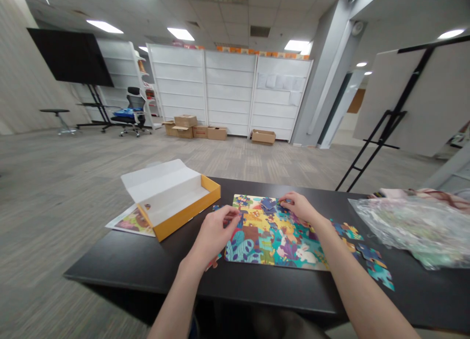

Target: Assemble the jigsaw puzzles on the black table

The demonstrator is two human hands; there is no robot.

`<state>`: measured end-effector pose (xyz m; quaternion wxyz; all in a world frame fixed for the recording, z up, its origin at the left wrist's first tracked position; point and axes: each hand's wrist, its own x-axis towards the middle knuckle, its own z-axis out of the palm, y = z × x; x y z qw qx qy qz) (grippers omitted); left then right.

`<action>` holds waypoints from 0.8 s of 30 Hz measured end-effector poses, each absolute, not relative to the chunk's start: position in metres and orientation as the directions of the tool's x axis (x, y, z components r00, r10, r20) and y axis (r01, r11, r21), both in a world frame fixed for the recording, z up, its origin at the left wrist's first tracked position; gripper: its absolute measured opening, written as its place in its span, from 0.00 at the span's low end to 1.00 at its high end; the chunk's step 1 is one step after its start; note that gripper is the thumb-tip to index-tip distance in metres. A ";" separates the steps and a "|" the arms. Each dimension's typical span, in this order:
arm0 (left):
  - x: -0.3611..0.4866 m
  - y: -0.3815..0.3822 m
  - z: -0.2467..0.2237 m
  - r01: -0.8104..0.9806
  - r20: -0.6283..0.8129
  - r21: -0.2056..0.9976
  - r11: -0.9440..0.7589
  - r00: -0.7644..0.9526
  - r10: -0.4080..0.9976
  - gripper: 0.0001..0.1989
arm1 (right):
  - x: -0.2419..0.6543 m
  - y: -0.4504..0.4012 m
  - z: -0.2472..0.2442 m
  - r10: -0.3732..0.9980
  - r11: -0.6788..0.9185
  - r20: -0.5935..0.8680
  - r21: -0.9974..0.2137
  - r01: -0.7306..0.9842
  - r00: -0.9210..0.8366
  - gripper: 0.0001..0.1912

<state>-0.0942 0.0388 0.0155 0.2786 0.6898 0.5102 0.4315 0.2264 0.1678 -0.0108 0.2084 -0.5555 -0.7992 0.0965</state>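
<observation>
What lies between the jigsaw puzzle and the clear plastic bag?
In the head view, loose jigsaw pieces lie on the black table between the puzzle and the clear plastic bag.

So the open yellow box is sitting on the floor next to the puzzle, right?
Not on the floor! The head view shows the open yellow box sitting on the dark table, next to the puzzle.
</observation>
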 end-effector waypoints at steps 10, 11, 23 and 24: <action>-0.118 0.041 0.013 0.565 0.317 0.780 -0.268 0.012 0.948 0.09 | 0.227 0.166 -0.013 0.915 0.390 0.246 -0.344 0.854 -0.319 0.12; -0.119 0.041 0.012 0.571 0.317 0.777 -0.266 0.010 0.948 0.09 | 0.227 0.165 -0.012 0.913 0.395 0.246 -0.343 0.852 -0.324 0.12; -0.118 0.037 0.011 0.598 0.324 0.749 -0.285 0.045 0.945 0.08 | 0.233 0.165 -0.004 0.914 0.404 0.180 -0.313 0.860 -0.364 0.12; -0.117 0.037 0.011 0.603 0.320 0.746 -0.282 0.046 0.946 0.08 | 0.233 0.165 -0.004 0.914 0.403 0.178 -0.310 0.861 -0.363 0.12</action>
